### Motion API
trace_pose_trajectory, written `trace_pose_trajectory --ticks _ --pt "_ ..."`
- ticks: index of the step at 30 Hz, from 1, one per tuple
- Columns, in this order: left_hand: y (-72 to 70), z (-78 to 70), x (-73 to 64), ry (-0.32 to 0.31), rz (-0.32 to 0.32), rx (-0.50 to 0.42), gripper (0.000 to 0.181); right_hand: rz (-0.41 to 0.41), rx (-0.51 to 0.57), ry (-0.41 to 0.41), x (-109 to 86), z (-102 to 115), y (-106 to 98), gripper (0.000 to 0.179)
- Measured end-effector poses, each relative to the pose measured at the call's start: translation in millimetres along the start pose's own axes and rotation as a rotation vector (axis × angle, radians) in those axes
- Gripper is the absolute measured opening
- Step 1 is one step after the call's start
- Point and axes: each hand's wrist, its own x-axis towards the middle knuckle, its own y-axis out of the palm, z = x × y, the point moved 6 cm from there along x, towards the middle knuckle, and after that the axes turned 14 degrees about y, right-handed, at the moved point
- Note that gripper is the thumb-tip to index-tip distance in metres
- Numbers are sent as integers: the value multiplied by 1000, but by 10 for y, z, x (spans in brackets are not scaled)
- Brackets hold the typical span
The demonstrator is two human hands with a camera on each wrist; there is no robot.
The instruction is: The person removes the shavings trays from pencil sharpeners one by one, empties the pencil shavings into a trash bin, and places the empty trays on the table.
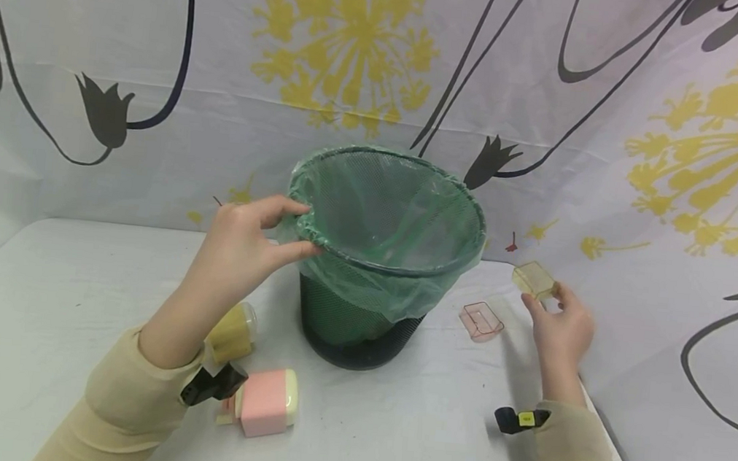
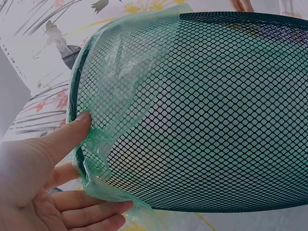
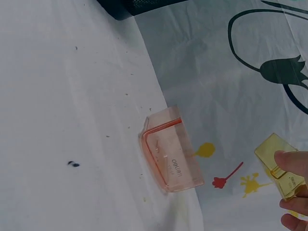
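A black mesh waste bin (image 1: pixel 361 356) stands on the table, tilted in the head view. A thin green bin bag (image 1: pixel 396 291) lines it and folds over the rim. My left hand (image 1: pixel 239 241) pinches the bag and rim at the left side, thumb outside, as the left wrist view shows. Right of the bin, my right hand (image 1: pixel 561 326) holds a small clear yellow plastic box (image 1: pixel 534 279) between thumb and fingers, raised above the table. Below it and to the left, a similar clear pink plastic box (image 3: pixel 172 156) lies on the table.
A pink pencil sharpener (image 1: pixel 266 402) with a cream face lies near my left wrist. Behind that forearm is a yellow sharpener-like thing (image 1: pixel 233 332), partly hidden. White cloth covers the table (image 1: pixel 390 437); a patterned curtain (image 1: pixel 213 48) hangs along the back and right.
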Motion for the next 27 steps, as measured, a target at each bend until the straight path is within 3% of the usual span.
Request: trace_pose_trajectory --ticks 27 --pt "11 8 -7 10 -2 6 41 64 -38 122 -30 -345 185 64"
